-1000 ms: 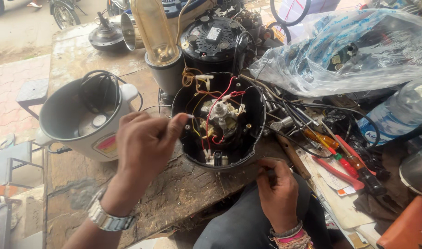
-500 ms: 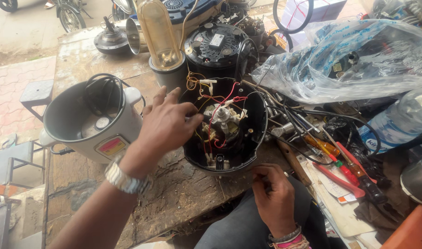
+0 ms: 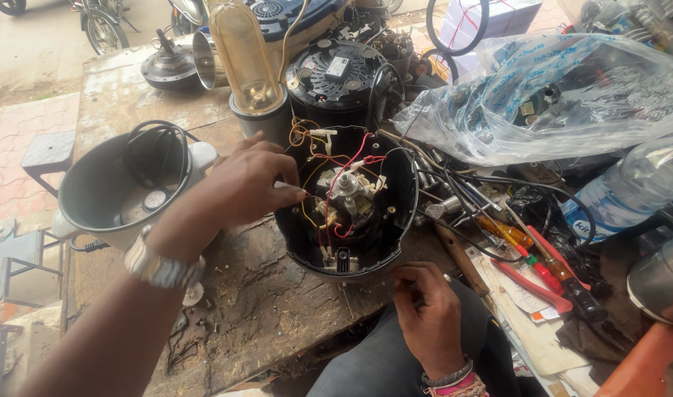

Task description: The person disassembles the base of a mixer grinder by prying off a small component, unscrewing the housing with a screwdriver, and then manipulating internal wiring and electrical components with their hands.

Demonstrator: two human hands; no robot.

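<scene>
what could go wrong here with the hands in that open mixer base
1. The left hand has its fingertips among the loose red and yellow wires of the open black appliance base; a tug could pull one off its terminal.
2. The base overhangs the wooden bench edge, steadied by the right hand; it might tip off.
3. Screwdrivers crowd close beside it and could be knocked down.

Left hand covers the near-left rim of the open black appliance base, and its fingertips vanish among the wires, so what they pinch can't be told. Right hand curls under the base's front edge; whatever thin thing it grips is too small to make out. The orange object right of that hand is cut off by the corner.
</scene>
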